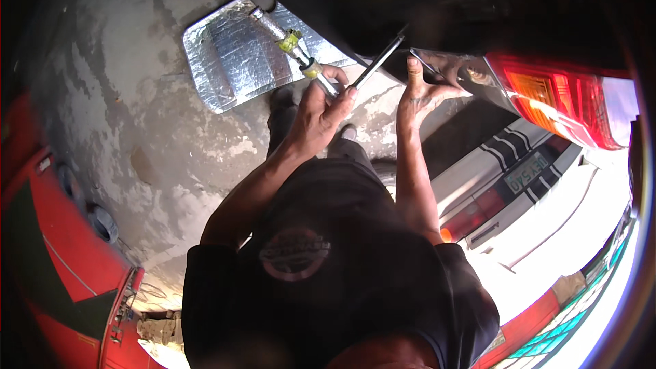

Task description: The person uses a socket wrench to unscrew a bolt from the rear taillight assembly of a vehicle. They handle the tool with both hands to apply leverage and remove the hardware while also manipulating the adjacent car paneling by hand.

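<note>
- The left hand (320, 106) is seen clenched around the handle of a long tool (342, 75), which carries a yellow collar and a slim metal shaft.
- The shaft is directed far and to the right, up into the dark underside of the vehicle body (424, 7).
- The right hand (418, 92) is laid with fingers spread against the body edge, just beside the red tail lamp (557, 99); nothing is grasped by it.
- The tool is judged stiff, fairly light and possibly slippery on its bare metal; the handle is considered the proper hold.
- A foil-faced mat (239, 55) is noted on the concrete floor (123, 109), far and left.
- Room is judged tight under the body edge; the lamp lens is considered fragile. More open space lies to the left.
</note>
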Demonstrator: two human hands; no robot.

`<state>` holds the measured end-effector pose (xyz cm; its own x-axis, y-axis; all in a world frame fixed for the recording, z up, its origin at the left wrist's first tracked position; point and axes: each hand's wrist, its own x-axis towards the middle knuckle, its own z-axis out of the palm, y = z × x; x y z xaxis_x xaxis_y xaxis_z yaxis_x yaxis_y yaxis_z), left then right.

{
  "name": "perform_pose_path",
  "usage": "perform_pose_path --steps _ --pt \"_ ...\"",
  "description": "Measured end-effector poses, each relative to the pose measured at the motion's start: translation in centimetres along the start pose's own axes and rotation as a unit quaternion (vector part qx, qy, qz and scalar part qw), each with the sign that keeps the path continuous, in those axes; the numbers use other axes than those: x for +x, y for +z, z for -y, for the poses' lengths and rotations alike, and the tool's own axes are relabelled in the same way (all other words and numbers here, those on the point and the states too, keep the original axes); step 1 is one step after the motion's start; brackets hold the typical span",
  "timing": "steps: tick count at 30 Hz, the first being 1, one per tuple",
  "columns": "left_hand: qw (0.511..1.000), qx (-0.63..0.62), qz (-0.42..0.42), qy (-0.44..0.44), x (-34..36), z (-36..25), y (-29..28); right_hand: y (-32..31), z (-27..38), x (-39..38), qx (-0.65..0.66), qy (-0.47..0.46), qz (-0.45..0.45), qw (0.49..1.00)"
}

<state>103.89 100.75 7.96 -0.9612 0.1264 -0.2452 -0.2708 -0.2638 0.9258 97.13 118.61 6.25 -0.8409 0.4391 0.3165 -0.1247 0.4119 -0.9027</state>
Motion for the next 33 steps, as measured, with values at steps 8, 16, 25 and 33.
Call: perform_pose_path --steps 8,16,25,33 --pt "0.997 -0.054 0.048 -0.029 0.3 -0.8 -0.9 0.9 -0.4 -1.2 -0.041 0.087 -0.049 0.994" --pt "0.995 -0.043 0.076 -0.054 0.8 -1.1 -1.9 2.6 -1.6 -1.9 -0.018 0.063 -0.12 0.991" --pt "0.971 -0.082 0.178 -0.133 1.6 -3.0 -2.5 1.4 -1.8 -1.8 -0.068 0.078 -0.11 0.989" --pt "0.928 0.319 0.138 0.137 1.0 -1.7 -2.8 2.0 -1.0 -1.7 0.042 0.096 -0.09 0.99"
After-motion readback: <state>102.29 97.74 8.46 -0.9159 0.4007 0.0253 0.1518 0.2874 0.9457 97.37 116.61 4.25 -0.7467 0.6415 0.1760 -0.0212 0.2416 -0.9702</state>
